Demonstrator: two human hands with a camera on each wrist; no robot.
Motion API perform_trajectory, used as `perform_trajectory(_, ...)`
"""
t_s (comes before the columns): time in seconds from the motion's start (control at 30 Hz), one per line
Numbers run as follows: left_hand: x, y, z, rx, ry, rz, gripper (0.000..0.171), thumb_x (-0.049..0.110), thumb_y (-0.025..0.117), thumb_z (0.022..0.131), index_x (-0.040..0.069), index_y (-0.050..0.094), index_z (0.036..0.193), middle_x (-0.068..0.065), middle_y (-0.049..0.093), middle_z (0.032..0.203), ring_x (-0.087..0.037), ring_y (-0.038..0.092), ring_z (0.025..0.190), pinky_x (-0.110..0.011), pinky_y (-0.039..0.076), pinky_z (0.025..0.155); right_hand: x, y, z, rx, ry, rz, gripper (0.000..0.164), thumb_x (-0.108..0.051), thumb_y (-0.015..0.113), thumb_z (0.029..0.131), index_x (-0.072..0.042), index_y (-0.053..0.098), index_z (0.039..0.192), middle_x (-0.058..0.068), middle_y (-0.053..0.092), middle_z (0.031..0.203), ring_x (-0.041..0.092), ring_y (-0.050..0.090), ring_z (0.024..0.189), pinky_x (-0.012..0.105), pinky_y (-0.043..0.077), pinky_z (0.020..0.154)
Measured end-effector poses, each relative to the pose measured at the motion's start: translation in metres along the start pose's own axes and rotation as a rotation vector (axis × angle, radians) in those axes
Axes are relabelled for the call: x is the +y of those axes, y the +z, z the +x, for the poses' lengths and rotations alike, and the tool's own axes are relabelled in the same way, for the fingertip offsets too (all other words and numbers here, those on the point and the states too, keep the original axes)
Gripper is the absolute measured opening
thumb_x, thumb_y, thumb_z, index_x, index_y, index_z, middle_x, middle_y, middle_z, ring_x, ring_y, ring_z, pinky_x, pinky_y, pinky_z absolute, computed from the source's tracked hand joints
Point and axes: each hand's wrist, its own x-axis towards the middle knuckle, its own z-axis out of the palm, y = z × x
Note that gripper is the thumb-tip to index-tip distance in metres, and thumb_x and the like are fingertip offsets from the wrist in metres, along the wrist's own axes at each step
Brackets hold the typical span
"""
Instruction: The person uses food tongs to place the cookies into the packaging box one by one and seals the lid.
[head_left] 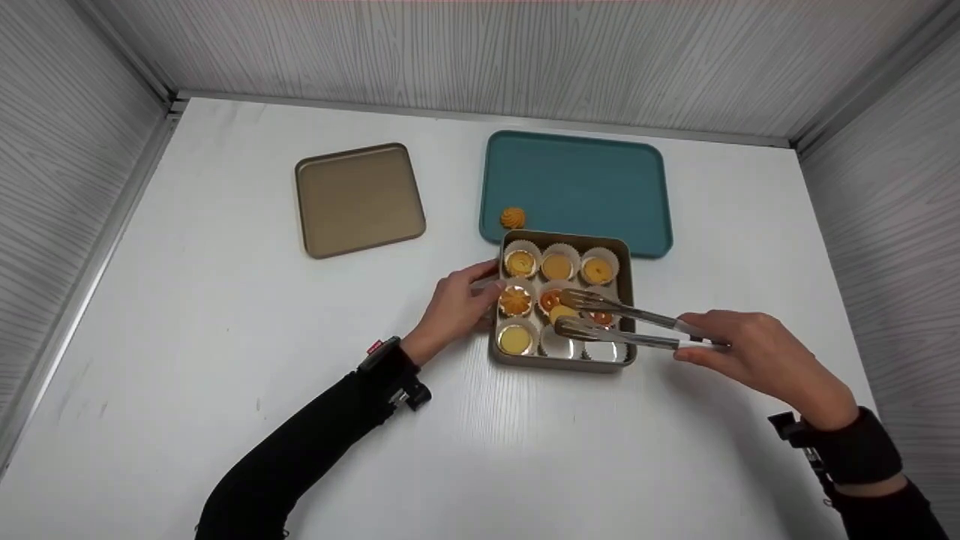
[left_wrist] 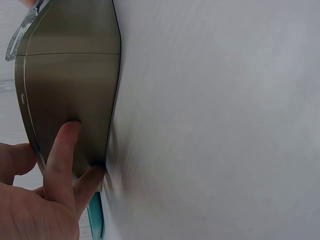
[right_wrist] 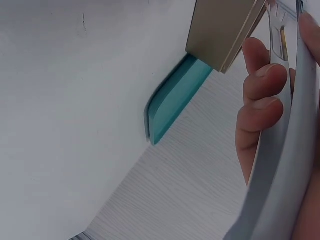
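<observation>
Gripping metal tongs [head_left: 652, 337] with my right grip [head_left: 757, 349], fingers curled along one arm, thumb on the other. Tong tips over the middle of a brown tin [head_left: 562, 363], a pale yellow cookie [head_left: 564, 314] between them. Cannot tell whether both tips press on it.

Left grip [head_left: 457, 304] pinching the tin's left wall: thumb at the rim, fingers laid against the outer side. Tin upright on the tabletop [head_left: 450, 465].

Inside the tin, paper cups in three rows of three. Far row: three round golden cookies [head_left: 556, 266]. Middle row: a flower-shaped cookie [head_left: 515, 301] at left, a red-centred cookie [head_left: 550, 300] in the middle, partly under the tongs, another with red at right, mostly covered. Near row: a smooth yellow cookie [head_left: 515, 340] at left, then two cups [head_left: 557, 346] with shiny silver bottoms showing.

Just beyond the tin, a teal tray [head_left: 585, 180], its near edge partly hidden by the tin; cannot tell if they touch. A swirled cookie [head_left: 513, 218] lies at its near left corner. Farther left, well apart from the tin, a flat brown tray [head_left: 361, 201]. Pale wood-grained panels [head_left: 480, 52] stand around the tabletop.
</observation>
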Motion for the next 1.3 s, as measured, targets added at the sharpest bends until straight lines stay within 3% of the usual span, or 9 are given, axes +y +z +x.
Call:
perform_trajectory(0.17,-0.0017,0.0008,0.0006,-0.001,0.004,-0.008,0.051,0.024,0.06,0.106,0.004,0.051,0.152,-0.012,0.057,0.15,-0.028,0.062,0.128,-0.036,0.044,0.113,-0.0012,-0.0013,-0.0001,-0.027,-0.011,-0.012,0.036,-0.039,0.08,0.091,-0.016,0.078,0.119,-0.013,0.074,0.097,0.0,0.057,0.069,0.025,0.053,0.062)
perform_trajectory(0.43,-0.0026,0.0011,0.0015,0.001,0.007,-0.02,0.051,0.024,0.061,0.106,0.003,0.051,0.152,-0.012,0.056,0.15,-0.028,0.062,0.129,-0.036,0.043,0.114,-0.0015,-0.0061,-0.0009,-0.036,-0.061,-0.05,0.036,-0.037,0.085,0.086,-0.016,0.078,0.116,-0.018,0.071,0.091,-0.004,0.056,0.068,0.023,0.053,0.06)
perform_trajectory(0.77,-0.0015,0.0009,0.0017,0.007,0.013,0.001,0.051,0.024,0.061,0.106,0.003,0.051,0.151,-0.013,0.057,0.149,-0.029,0.059,0.132,-0.037,0.041,0.116,-0.0087,-0.0043,0.0017,-0.047,-0.072,-0.161,0.043,-0.036,0.089,0.082,-0.013,0.078,0.116,-0.01,0.073,0.087,0.001,0.064,0.07,0.029,0.057,0.061)
perform_trajectory(1.1,-0.0006,0.0007,0.0022,0.014,0.003,0.035,0.052,0.025,0.061,0.105,0.003,0.052,0.151,-0.013,0.059,0.147,-0.027,0.062,0.129,-0.037,0.042,0.115,-0.0082,-0.0009,0.0019,0.057,-0.195,-0.236,0.044,-0.034,0.092,0.076,-0.014,0.077,0.112,-0.008,0.071,0.082,0.0,0.056,0.062,0.025,0.051,0.052)
perform_trajectory(1.3,-0.0012,0.0009,0.0016,0.008,0.004,0.01,0.051,0.024,0.061,0.106,0.003,0.051,0.151,-0.013,0.058,0.148,-0.028,0.064,0.126,-0.036,0.043,0.114,-0.0075,0.0025,0.0018,0.073,-0.187,-0.238,0.048,-0.032,0.095,0.072,-0.014,0.077,0.113,-0.011,0.067,0.081,-0.001,0.051,0.059,0.022,0.047,0.05)
